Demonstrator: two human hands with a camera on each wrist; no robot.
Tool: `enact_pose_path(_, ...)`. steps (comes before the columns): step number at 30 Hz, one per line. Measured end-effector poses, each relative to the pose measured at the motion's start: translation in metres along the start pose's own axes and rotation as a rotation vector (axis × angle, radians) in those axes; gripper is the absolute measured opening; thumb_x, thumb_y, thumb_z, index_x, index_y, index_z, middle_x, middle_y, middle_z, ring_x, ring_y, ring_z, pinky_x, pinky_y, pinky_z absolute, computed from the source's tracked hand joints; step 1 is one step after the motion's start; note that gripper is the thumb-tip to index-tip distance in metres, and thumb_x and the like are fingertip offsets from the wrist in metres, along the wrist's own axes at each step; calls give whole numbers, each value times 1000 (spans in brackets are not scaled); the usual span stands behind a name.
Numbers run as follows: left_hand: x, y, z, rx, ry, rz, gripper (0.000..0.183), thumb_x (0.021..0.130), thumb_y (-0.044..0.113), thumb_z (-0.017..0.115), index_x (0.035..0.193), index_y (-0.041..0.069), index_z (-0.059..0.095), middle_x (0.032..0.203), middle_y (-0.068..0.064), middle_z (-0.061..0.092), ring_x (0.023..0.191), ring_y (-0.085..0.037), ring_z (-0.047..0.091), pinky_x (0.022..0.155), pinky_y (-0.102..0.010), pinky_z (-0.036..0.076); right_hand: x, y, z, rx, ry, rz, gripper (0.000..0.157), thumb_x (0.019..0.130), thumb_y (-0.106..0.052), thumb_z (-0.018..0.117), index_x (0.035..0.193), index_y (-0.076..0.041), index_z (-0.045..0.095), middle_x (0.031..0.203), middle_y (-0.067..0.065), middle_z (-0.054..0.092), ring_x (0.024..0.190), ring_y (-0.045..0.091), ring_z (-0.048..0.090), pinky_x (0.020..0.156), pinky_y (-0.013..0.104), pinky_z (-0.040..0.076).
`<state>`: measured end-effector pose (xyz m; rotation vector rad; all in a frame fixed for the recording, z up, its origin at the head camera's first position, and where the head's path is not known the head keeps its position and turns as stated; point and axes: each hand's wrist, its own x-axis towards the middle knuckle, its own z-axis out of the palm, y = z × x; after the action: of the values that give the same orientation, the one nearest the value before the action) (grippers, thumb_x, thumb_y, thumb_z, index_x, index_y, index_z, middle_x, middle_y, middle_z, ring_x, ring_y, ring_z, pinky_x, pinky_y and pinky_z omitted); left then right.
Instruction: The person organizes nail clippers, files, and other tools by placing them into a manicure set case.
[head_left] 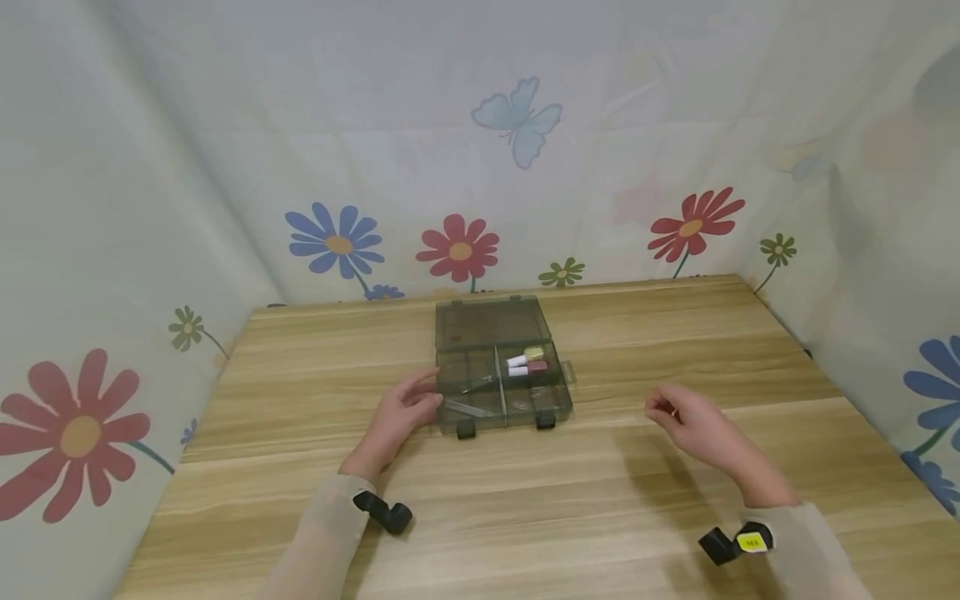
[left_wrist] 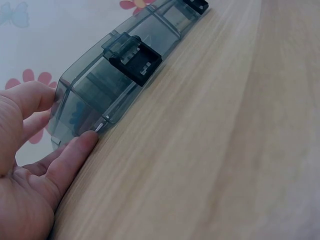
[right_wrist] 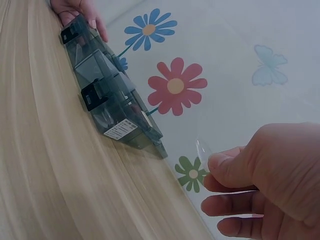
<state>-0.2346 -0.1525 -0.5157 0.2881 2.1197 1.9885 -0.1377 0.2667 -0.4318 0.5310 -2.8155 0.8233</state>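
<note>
A translucent grey-green compartment box [head_left: 491, 421] lies on the table with its lid [head_left: 491, 323] folded back. My left hand [head_left: 400, 414] is at its left end. In the left wrist view the fingertips [left_wrist: 84, 142] touch the box wall, fingers loosely bent. To the right of the box, above the table, my right hand [head_left: 693, 421] pinches a small clear oval piece [right_wrist: 202, 151] between thumb and index finger. Inside the box lie two small white-capped bottles, one yellowish [head_left: 534, 354] and one dark red [head_left: 537, 367], a pale flat strip [head_left: 468, 408] and a thin tool [head_left: 478, 384].
Two black latches [head_left: 466, 429] hang at the box's front, and a tab sticks out on its right side. The wood-grain table [head_left: 525, 517] reaches back to a white curtain [head_left: 420, 150] printed with flowers and a butterfly. Each wrist wears a black camera mount.
</note>
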Motion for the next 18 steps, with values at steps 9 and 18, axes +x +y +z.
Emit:
enact_pose_path(9,1,-2,1,-5,18,3,53,88,23,67,137,17,47,129,-15,49,111,-27,54,84,-36,51,14,-4,2,0,2,-15,12,86,1,64,85,-8,57,76,-2,56,69,10,49,58,28,45)
enact_pose_path(18,1,-2,1,0,11,1,54,88,21,66,138,15,45,130,-15,49,111,-27,54,83,-35,51,27,-9,5,-5,1,-36,10,86,1,64,86,-8,58,78,-3,55,69,11,49,58,29,46)
